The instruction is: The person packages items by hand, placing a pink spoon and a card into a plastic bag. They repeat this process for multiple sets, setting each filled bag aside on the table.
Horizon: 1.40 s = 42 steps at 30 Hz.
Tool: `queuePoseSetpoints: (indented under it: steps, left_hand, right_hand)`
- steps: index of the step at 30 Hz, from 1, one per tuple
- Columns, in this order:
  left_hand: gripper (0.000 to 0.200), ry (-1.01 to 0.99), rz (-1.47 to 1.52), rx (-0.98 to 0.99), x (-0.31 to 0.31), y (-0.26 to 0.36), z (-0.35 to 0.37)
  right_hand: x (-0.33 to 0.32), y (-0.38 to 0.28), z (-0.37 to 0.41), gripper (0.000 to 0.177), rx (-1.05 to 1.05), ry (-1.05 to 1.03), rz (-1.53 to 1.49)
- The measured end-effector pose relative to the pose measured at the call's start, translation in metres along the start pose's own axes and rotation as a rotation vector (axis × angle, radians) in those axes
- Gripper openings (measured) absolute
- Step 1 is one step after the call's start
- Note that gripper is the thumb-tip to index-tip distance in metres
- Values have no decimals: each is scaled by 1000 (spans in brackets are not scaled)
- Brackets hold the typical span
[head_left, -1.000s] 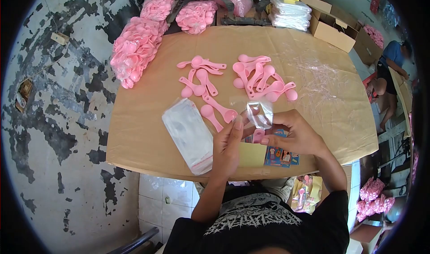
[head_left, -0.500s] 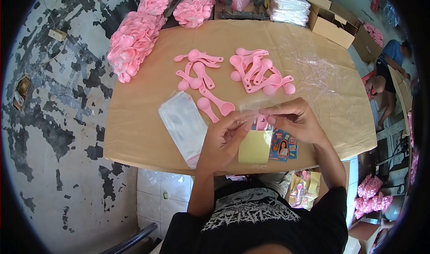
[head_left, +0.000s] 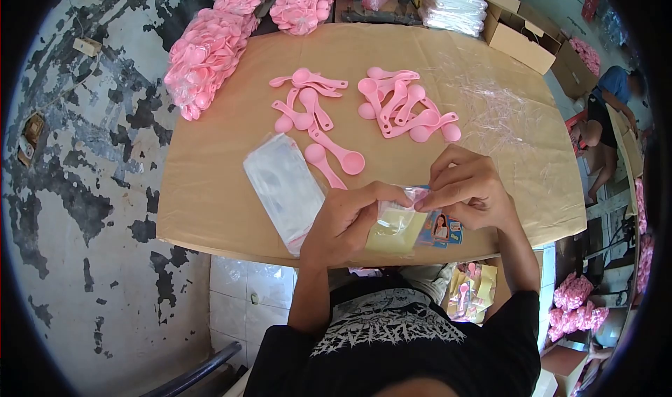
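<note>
Between my hands is a clear plastic bag (head_left: 397, 230) holding a yellowish card, with a bit of pink showing near its top. My left hand (head_left: 344, 218) grips the bag's left side, thumb and forefinger closed near the top edge. My right hand (head_left: 470, 190) pinches the top right corner with its fingertips. Partly covered by the bag and right hand, printed blue cards (head_left: 444, 230) with a person's picture lie on the table. A stack of clear plastic bags (head_left: 283, 190) rests left of my left hand. Pink measuring spoons (head_left: 348, 160) lie just beyond it.
Two loose groups of pink spoons (head_left: 413, 107) spread over the brown-covered table (head_left: 224, 194). Plastic strips (head_left: 493, 110) lie at right. Big bags of pink spoons (head_left: 206, 58), packed plastic (head_left: 453, 9) and a cardboard box (head_left: 518, 44) line the back. Filled packets (head_left: 472, 292) sit below the edge. Another person (head_left: 610, 110) sits far right.
The bag's raised clear top edge has come down toward the card. My right hand has turned, its fingers now pointing left at the bag's corner. My left forefinger reaches farther across the top.
</note>
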<state>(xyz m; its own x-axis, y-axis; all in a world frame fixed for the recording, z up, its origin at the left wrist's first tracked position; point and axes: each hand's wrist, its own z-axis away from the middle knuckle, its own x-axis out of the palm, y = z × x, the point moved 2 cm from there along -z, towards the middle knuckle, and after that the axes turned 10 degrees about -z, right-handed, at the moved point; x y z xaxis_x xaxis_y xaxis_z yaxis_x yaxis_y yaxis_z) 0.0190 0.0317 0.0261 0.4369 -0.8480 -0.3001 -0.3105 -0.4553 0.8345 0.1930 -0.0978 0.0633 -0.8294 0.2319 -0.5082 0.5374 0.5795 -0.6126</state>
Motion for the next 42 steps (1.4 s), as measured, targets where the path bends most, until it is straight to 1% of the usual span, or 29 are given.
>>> queuePoseSetpoints:
  steps: [2, 5, 7, 8, 10, 11, 13, 14, 16, 17, 20, 21, 22, 23, 24, 26, 28, 29, 31, 32, 33, 35, 37, 40, 42]
  left_hand:
    - [30, 25, 8, 45, 2, 3, -1]
    - [23, -45, 40, 31, 0, -3, 1]
    - [16, -46, 166, -29, 0, -3, 1]
    - [13, -47, 230, -60, 0, -3, 2]
    - [4, -38, 219, -50, 4, -6, 2]
    - [4, -33, 214, -45, 6, -6, 2]
    - [13, 5, 212, -138, 10, -7, 4]
    - [18, 23, 210, -183, 11, -6, 5]
    - [24, 23, 165, -151, 12, -6, 6]
    - [27, 25, 143, -136, 13, -6, 6]
    - [28, -85, 95, -223, 17, 7, 9]
    - [31, -64, 137, -200, 19, 12, 10]
    - [31, -49, 157, -208, 15, 20, 12]
    - [32, -32, 176, -218, 5, 28, 17]
    - [33, -14, 194, -228, -5, 33, 24]
    - [29, 72, 21, -20, -37, 18, 54]
    - [25, 269, -176, -58, -70, 10, 84]
    - [27, 288, -340, -119, -77, 8, 89]
    - [30, 301, -670, -248, -88, 7, 97]
    - [30, 269, -692, -263, -87, 2, 102]
    - [31, 235, -714, -272, -83, -8, 106]
    - [32, 203, -748, -283, -74, -11, 105]
    - [31, 206, -778, -272, -72, -10, 106]
    - [29, 227, -765, -271, -72, -10, 108]
    - [29, 223, -759, -267, -73, -12, 109]
  right_hand:
    - [-2, -5, -2, 36, -19, -16, 63]
    - [-5, -13, -4, 36, -44, -56, 157]
    - [-7, -16, -7, 35, -75, -84, 200]
    - [-8, -18, -8, 33, -60, -100, 196]
    - [-12, -21, -9, 27, -27, -131, 187]
    - [-15, -21, -10, 27, -19, -128, 191]
    - [-20, -21, -11, 28, -5, -120, 203]
    - [-21, -23, -12, 27, 120, -55, 133]
    - [-17, -31, -10, 25, 365, 78, -9]
    - [-10, -33, -11, 26, 413, 63, -28]
    - [5, -34, -10, 30, 552, 5, -97]
    - [1, -32, -4, 31, 592, -22, -122]
    - [-5, -30, 2, 31, 630, -50, -148]
    - [-14, -30, 9, 34, 550, -100, -125]
    - [-24, -33, 15, 34, 650, -227, -113]
    - [-45, -47, 28, 34, 844, -484, -79]
    - [-54, -49, 41, 31, 771, -578, -45]
    - [-57, -56, 35, 25, 788, -487, 105]
    - [-42, -46, 17, 21, 718, -348, 235]
    - [-30, -40, 6, 20, 687, -273, 297]
    - [-10, -32, -11, 17, 636, -191, 297]
    - [33, -2, -38, 23, 514, -112, 175]
    - [65, 28, -62, 22, 541, -206, 142]
    - [98, 44, -84, 25, 644, -399, 237]
    - [103, 54, -84, 25, 587, -342, 147]
